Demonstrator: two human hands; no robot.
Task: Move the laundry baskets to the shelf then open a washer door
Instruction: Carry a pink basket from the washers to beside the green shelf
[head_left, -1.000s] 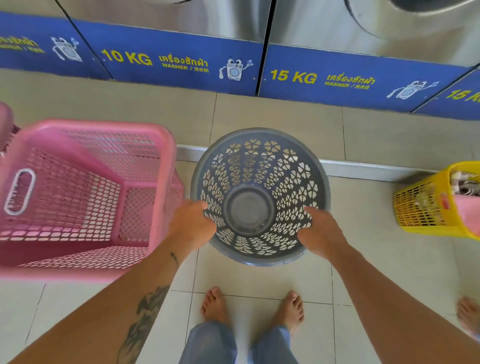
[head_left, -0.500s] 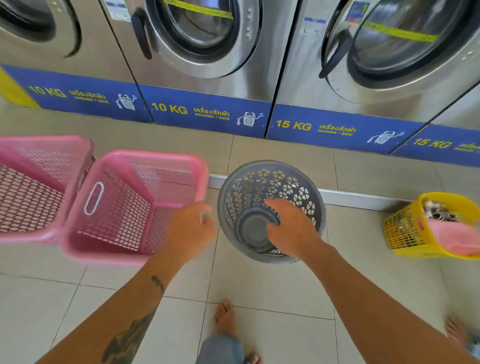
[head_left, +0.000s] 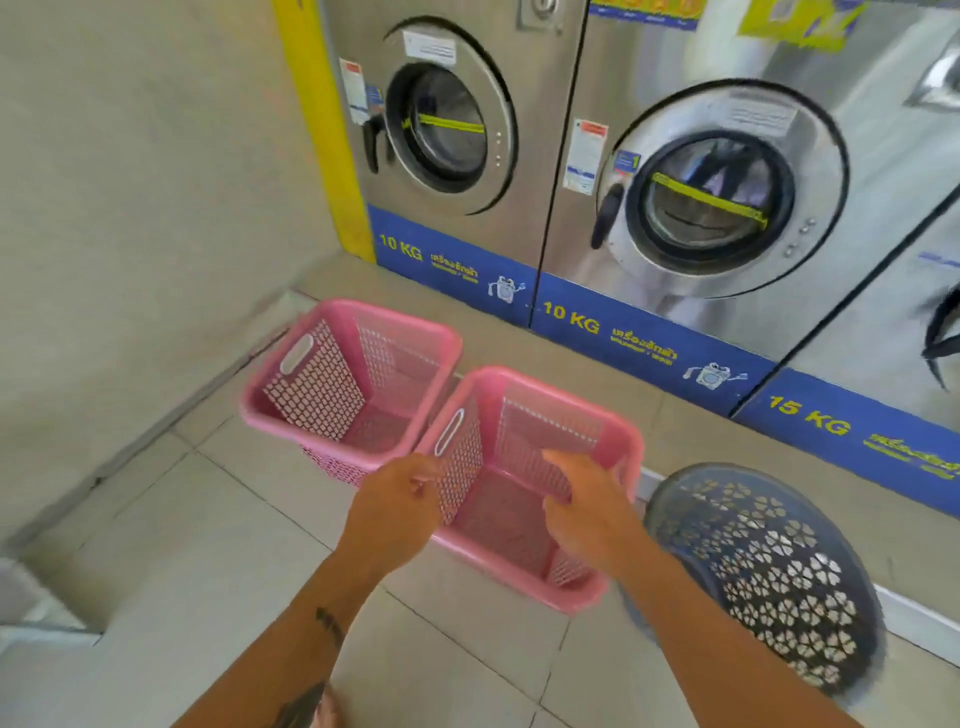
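Observation:
Two empty pink rectangular baskets stand side by side on the floor tiles: a nearer pink basket (head_left: 574, 410) and a farther pink basket (head_left: 379, 318). A grey round basket (head_left: 769, 566) with flower-shaped holes sits to the right, touching the nearer pink one. My left hand (head_left: 395, 514) rests at the nearer pink basket's left rim, fingers loosely curled; whether it grips is unclear. My right hand (head_left: 587, 512) hovers over that basket's inside, fingers apart, holding nothing. Behind stand a left 10 KG washer (head_left: 447, 124) and a right 10 KG washer (head_left: 711, 200), both doors shut.
A beige wall (head_left: 130, 208) closes off the left side, with a yellow strip (head_left: 322, 130) at its corner. The washers sit on a raised tiled ledge (head_left: 675, 415). A 15 KG washer (head_left: 909, 312) is at the right edge. No shelf is in view.
The view swung left and up. Both hands left the grey basket and moved left to the nearer pink basket. The yellow basket has gone out of view.

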